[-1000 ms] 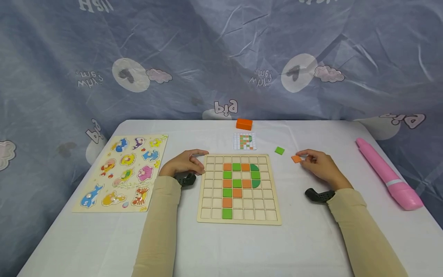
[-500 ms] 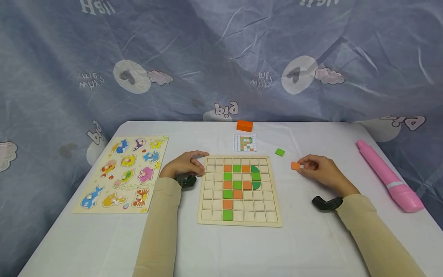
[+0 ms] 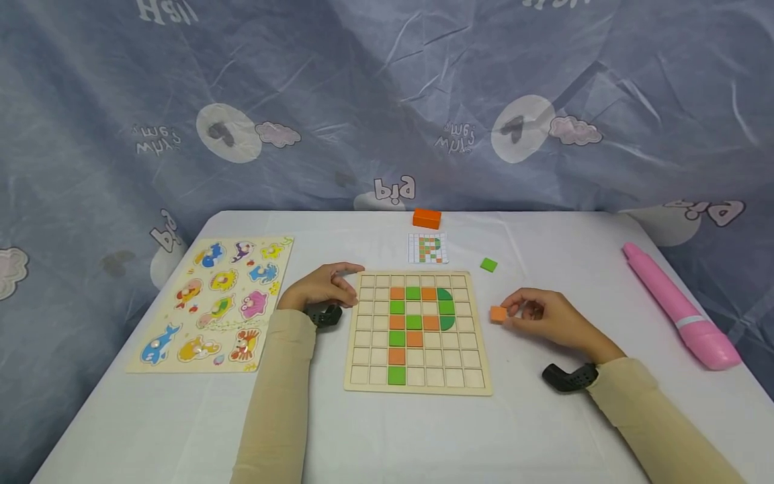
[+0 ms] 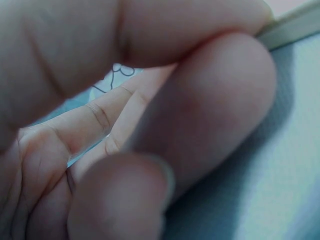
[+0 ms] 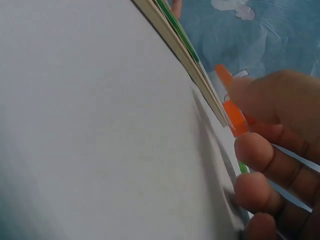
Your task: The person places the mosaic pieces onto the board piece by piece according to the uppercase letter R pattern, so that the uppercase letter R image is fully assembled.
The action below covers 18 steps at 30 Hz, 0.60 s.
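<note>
A square wooden grid board (image 3: 447, 376) lies flat, with orange, green and rounded dark green tiles set in several cells. My right hand (image 3: 556, 321), right of the board, pinches a square orange tile (image 3: 498, 314) between thumb and fingers, just off the board's right edge. In the right wrist view the tile (image 5: 223, 75) shows at the fingertips, above the table. My left hand (image 3: 320, 286) rests at the board's upper left edge, its fingertips touching or very near it. The left wrist view shows loosely bent fingers (image 4: 220, 105) beside a blurred board edge (image 4: 292, 27).
A loose green tile (image 3: 488, 265) lies beyond the board's upper right corner. Behind the board are a pattern card (image 3: 428, 249) and an orange block (image 3: 426, 218). An animal puzzle board (image 3: 208, 309) lies left; a pink, bat-like object (image 3: 680, 306) lies far right.
My right hand has lifted the orange tile from the table and carried it left and nearer, towards the board's right edge. My left hand has stayed in place.
</note>
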Each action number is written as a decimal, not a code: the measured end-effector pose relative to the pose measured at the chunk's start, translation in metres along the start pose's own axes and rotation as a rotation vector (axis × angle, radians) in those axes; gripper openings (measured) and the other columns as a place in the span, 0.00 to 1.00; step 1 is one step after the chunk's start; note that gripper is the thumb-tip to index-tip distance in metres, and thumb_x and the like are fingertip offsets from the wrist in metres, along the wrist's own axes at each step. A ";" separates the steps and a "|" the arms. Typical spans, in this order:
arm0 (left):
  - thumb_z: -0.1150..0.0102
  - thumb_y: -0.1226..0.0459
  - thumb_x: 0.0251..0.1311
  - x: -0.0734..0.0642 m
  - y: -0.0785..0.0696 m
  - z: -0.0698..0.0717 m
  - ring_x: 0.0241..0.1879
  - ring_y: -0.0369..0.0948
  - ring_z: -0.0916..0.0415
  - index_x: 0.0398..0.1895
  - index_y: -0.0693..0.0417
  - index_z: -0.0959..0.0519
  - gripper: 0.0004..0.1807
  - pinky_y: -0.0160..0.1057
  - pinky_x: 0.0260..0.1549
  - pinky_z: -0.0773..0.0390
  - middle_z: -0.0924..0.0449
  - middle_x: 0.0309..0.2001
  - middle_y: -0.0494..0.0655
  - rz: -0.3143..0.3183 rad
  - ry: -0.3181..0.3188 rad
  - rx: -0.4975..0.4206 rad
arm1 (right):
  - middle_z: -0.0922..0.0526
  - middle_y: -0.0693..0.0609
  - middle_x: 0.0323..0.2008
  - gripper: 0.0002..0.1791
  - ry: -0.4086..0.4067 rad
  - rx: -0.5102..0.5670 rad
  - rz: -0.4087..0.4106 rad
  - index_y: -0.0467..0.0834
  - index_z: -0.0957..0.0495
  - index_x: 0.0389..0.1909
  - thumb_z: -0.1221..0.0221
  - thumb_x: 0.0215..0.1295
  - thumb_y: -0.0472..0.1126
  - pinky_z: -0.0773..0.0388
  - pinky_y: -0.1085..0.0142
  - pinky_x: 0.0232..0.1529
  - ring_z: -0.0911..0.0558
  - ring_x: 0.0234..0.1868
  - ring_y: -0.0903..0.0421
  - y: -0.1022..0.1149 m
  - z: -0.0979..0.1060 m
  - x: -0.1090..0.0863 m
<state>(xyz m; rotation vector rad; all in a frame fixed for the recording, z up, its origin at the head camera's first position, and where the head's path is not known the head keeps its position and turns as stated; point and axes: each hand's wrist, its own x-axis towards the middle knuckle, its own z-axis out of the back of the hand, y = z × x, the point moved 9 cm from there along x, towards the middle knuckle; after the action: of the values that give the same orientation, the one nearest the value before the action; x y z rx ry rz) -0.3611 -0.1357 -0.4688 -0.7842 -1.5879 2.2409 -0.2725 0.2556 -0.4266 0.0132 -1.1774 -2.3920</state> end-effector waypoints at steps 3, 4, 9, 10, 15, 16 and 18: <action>0.29 0.78 0.60 -0.001 0.000 0.001 0.30 0.37 0.14 0.81 0.66 0.35 0.45 0.34 0.35 0.14 0.12 0.30 0.40 0.004 -0.002 -0.003 | 0.16 0.58 0.33 0.12 0.053 0.057 0.015 0.41 0.12 0.45 0.25 0.62 0.29 0.26 0.69 0.27 0.25 0.27 0.61 0.007 -0.012 0.001; 0.29 0.79 0.60 -0.001 0.000 0.001 0.30 0.37 0.14 0.81 0.66 0.35 0.45 0.34 0.35 0.14 0.12 0.30 0.40 0.006 -0.003 -0.003 | 0.17 0.58 0.32 0.12 0.070 0.074 0.021 0.42 0.12 0.44 0.25 0.62 0.29 0.26 0.69 0.27 0.25 0.27 0.61 0.010 -0.016 0.001; 0.29 0.79 0.60 -0.001 0.001 0.000 0.30 0.37 0.14 0.81 0.66 0.34 0.44 0.34 0.35 0.14 0.13 0.30 0.40 0.012 -0.004 -0.009 | 0.17 0.57 0.31 0.12 0.144 0.132 0.067 0.45 0.12 0.44 0.24 0.62 0.30 0.26 0.69 0.25 0.25 0.25 0.60 0.025 -0.035 0.001; 0.29 0.79 0.60 -0.001 0.001 0.000 0.30 0.37 0.14 0.81 0.66 0.35 0.44 0.34 0.36 0.14 0.13 0.29 0.40 0.012 -0.002 -0.011 | 0.17 0.57 0.31 0.12 0.156 0.138 0.079 0.45 0.12 0.44 0.24 0.62 0.30 0.26 0.69 0.24 0.25 0.25 0.60 0.028 -0.039 0.001; 0.31 0.80 0.61 -0.001 0.000 -0.001 0.31 0.37 0.13 0.81 0.67 0.36 0.44 0.35 0.37 0.14 0.13 0.29 0.40 0.003 0.008 -0.020 | 0.17 0.58 0.30 0.12 0.207 0.149 0.122 0.47 0.12 0.43 0.23 0.61 0.32 0.25 0.68 0.24 0.24 0.24 0.60 0.042 -0.053 -0.001; 0.31 0.80 0.61 0.000 0.000 -0.001 0.31 0.37 0.13 0.81 0.67 0.36 0.44 0.35 0.37 0.14 0.13 0.29 0.40 0.001 0.008 -0.022 | 0.18 0.58 0.30 0.12 0.219 0.151 0.126 0.47 0.12 0.43 0.23 0.61 0.33 0.25 0.68 0.24 0.24 0.24 0.60 0.044 -0.056 -0.001; 0.31 0.80 0.61 0.000 0.001 0.000 0.30 0.37 0.14 0.81 0.67 0.36 0.44 0.34 0.36 0.14 0.13 0.29 0.40 0.002 0.005 -0.023 | 0.18 0.58 0.29 0.12 0.247 0.150 0.125 0.47 0.12 0.43 0.22 0.61 0.34 0.25 0.68 0.24 0.24 0.24 0.60 0.047 -0.062 -0.002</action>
<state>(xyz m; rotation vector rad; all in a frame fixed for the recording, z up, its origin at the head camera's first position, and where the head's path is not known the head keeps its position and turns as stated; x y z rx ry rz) -0.3608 -0.1356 -0.4696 -0.7970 -1.6137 2.2240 -0.2382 0.1860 -0.4309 0.2685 -1.1986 -2.1189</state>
